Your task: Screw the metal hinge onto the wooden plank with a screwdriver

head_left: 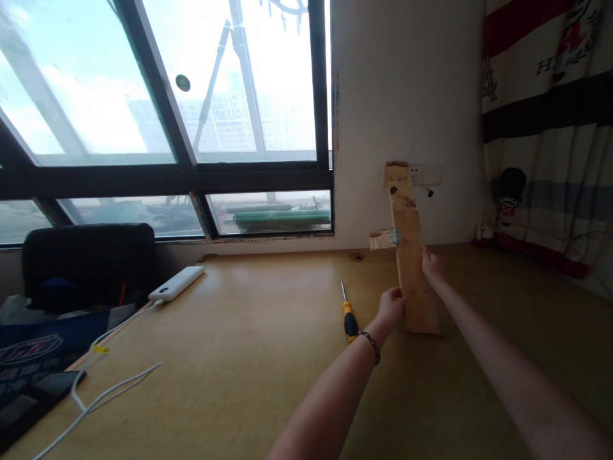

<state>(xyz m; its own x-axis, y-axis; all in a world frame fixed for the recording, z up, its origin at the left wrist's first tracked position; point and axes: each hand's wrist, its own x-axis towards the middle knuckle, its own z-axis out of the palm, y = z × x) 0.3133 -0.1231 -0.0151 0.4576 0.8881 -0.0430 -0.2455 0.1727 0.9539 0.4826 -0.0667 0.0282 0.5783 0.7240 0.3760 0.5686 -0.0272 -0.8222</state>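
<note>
A long wooden board (412, 262) stands nearly upright on the table, leaning slightly to the left. My left hand (393, 305) grips its lower left edge, with the fingers partly behind the wood. On the right edge, a little higher, my right hand (432, 267) is closed around the board. A metal hinge (395, 237) sits at the board's left edge, and a short wooden piece (380, 239) sticks out from it to the left. Beside my left wrist lies a screwdriver (350, 319) with a yellow and black handle, its shaft pointing away from me.
On the left, a white power bank (177, 283) lies near the table (230, 358) edge with a white cable (122, 383) trailing from it. A black chair (89, 262) stands beyond that edge. Behind the board are a wall socket (421, 174) and, at right, a curtain (541, 147).
</note>
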